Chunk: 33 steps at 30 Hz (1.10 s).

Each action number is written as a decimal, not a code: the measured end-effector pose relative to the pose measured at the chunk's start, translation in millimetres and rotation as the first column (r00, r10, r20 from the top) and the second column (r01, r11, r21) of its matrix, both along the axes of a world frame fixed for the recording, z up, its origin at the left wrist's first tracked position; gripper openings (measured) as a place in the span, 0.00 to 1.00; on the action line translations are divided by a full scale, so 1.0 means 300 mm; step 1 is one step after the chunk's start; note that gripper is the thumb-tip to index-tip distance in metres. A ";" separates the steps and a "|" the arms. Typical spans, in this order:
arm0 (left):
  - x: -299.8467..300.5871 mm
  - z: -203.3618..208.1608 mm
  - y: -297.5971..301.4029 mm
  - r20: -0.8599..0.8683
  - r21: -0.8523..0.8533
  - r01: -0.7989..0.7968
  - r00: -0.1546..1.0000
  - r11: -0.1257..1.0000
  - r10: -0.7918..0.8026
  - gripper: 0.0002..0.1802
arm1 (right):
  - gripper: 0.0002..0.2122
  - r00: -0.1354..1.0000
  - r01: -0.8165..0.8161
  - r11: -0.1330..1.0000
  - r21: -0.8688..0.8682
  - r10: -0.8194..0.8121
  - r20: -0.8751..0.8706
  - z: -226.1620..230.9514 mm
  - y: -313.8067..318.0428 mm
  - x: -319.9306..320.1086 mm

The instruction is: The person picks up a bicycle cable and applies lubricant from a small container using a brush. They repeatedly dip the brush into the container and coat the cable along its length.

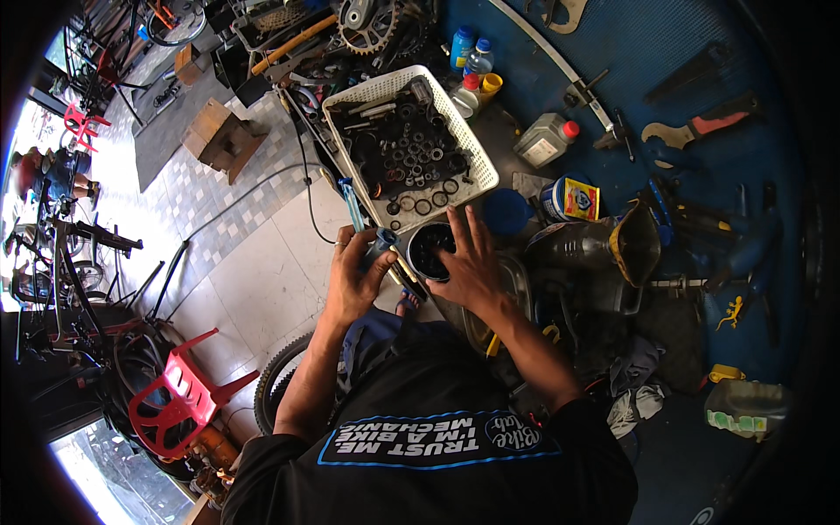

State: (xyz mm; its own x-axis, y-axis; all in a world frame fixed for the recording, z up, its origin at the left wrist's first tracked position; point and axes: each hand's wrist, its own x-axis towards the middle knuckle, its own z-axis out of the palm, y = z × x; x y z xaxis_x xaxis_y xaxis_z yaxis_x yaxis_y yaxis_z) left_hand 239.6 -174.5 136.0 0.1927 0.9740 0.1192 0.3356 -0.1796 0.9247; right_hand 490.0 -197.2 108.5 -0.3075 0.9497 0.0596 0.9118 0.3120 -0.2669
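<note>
- The left hand has its grip closed, thumb and fingertips pinching a blue-grey cylindrical part raised just left of the tub; if that pinch slipped, the part could drop to the tiled floor or into the basket.
- The white perforated basket lies just ahead of both hands; a knock to its near edge could scatter the loose rings and bearings.
- The round tub, dark inside, could tip if the right hand leaned on its rim; small pieces in it would be hard to find.
- The right hand lies over the tub's mouth, fingers loosely spread; I cannot tell whether its grip has hold of anything inside.
- At far left, bicycles and a distant person stand near the bright opening.
- Nearer, a red plastic armchair and a wooden block sit on the floor, with a knobbly tyre beside the wearer.
- Beyond the basket, the crowded worktop carries blue bottles, a yellow cup and a red-capped jug.
- At right, a blue tool panel holds a red-and-black-handled wrench and a yellow gecko figure.
</note>
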 end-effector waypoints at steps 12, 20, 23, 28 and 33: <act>-0.018 0.024 -0.012 0.152 0.052 0.113 0.981 0.992 -0.119 0.22 | 0.35 0.865 -0.071 0.997 0.012 0.067 -0.497 0.128 -0.017 0.072; 0.013 0.057 -0.014 -0.006 0.147 0.106 0.994 0.983 -0.107 0.19 | 0.32 0.782 -0.196 0.980 0.015 0.166 -0.600 0.317 -0.033 0.056; 0.020 0.075 -0.014 -0.076 0.216 0.107 0.993 0.970 -0.092 0.22 | 0.31 0.840 -0.177 0.984 0.037 0.170 -0.515 0.326 -0.031 0.036; 0.025 0.112 -0.020 -0.177 0.286 0.125 0.981 0.950 -0.076 0.23 | 0.30 0.880 -0.149 0.986 0.072 0.165 -0.446 0.339 -0.028 0.011; 0.025 0.117 -0.029 -0.257 0.358 0.112 0.966 0.927 -0.018 0.23 | 0.30 0.916 -0.129 0.988 0.082 0.150 -0.373 0.363 -0.037 -0.010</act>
State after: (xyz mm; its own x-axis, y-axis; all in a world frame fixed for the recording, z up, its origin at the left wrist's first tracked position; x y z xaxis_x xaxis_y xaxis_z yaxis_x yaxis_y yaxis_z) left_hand 247.2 -183.3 171.0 0.3230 0.8546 0.4066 0.5182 -0.5192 0.6796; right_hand 487.0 -208.2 217.2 -0.3814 0.8907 0.2472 0.6931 0.4525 -0.5611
